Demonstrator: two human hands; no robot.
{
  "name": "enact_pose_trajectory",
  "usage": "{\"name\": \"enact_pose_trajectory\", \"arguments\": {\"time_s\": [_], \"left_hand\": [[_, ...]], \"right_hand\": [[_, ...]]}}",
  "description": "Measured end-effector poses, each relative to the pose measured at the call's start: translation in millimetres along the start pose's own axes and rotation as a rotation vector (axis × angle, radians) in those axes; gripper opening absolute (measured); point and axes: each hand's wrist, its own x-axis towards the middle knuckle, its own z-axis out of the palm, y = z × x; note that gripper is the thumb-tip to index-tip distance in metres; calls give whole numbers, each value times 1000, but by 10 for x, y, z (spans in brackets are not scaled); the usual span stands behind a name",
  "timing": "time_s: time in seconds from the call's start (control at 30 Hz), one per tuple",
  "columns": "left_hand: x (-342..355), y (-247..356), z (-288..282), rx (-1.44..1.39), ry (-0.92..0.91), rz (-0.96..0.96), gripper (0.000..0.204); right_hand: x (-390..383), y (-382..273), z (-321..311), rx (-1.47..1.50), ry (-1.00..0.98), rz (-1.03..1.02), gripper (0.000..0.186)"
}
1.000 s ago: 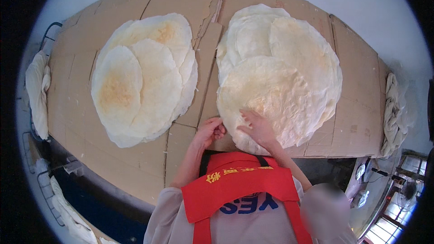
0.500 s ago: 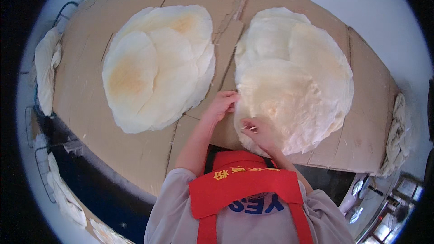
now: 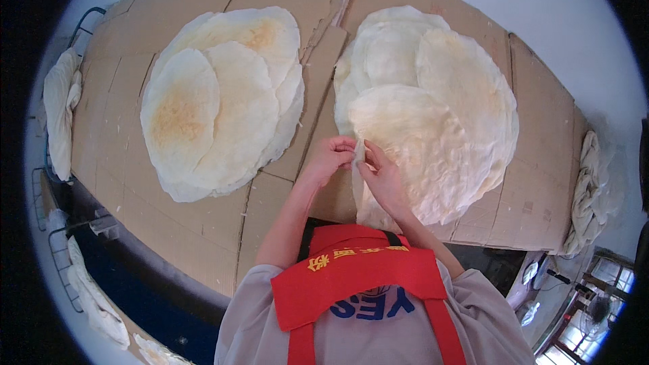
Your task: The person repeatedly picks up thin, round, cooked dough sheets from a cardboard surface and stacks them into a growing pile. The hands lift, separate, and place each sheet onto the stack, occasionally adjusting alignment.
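Observation:
A large, thin, pale flatbread (image 3: 426,155) lies on top of the right-hand pile, its surface wrinkled and faintly browned. My left hand (image 3: 333,157) pinches a lifted flap at this sheet's left edge. Close beside it, my right hand (image 3: 382,177) has thumb and fingers closed on the same flap from the other side. Beneath the top sheet, more flatbreads (image 3: 466,71) overlap in a wide stack. A second pile of flatbreads (image 3: 243,94), with toasted brown patches, rests to the left.
Flattened cardboard (image 3: 182,243) covers the table, with seams and small crumbs on it. Bundled cream cloth (image 3: 61,115) hangs at the left rim, and another cloth (image 3: 587,192) at the right. A wire rack (image 3: 64,263) stands at lower left.
My right hand has moved up and left to meet my left hand at the flatbread's edge. That edge now stands up between my fingers. The whole view has shifted slightly.

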Motion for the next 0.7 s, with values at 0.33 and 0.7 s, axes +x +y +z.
{"name": "enact_pose_trajectory", "arguments": {"time_s": [0.33,0.7], "left_hand": [[-9,-98,82,-39,63,128,19],[-180,-228,-477,138,320,62,22]], "right_hand": [[58,205,69,-21,-96,69,29],[294,321,-793,558,-171,391,27]]}}
